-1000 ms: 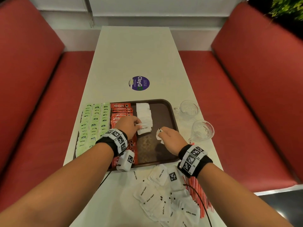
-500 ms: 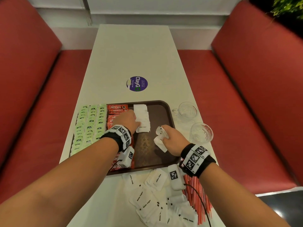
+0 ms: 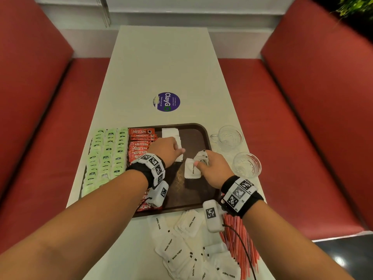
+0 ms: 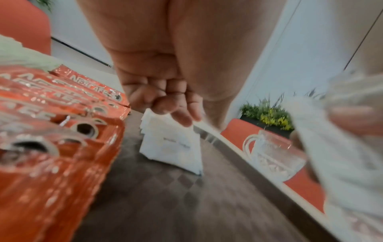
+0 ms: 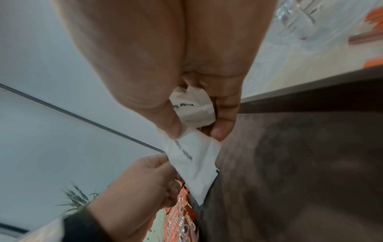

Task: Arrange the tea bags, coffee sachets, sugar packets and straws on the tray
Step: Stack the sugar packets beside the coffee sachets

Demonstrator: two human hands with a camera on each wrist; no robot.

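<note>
Pinching a sugar packet [image 3: 192,168] lengthwise, right hand [image 3: 214,169] offers it toward 9 o'clock, where left hand [image 3: 166,150] presses curled fingers [image 4: 182,117] on the sugar stack [image 3: 171,136].

From where I stood, the left hand [image 3: 165,151] covered the near end of the white sugar row [image 3: 170,133], so its fingertips went unseen. The left forearm hid the middle of the coffee sachets [image 3: 141,147]. At six o'clock the loose sugar packets [image 3: 177,253] and red straws [image 3: 240,239] ran off the bottom edge. How many packets the right hand [image 3: 212,168] bunched was unclear. The glass cup [image 4: 275,155] looked smeared.
</note>
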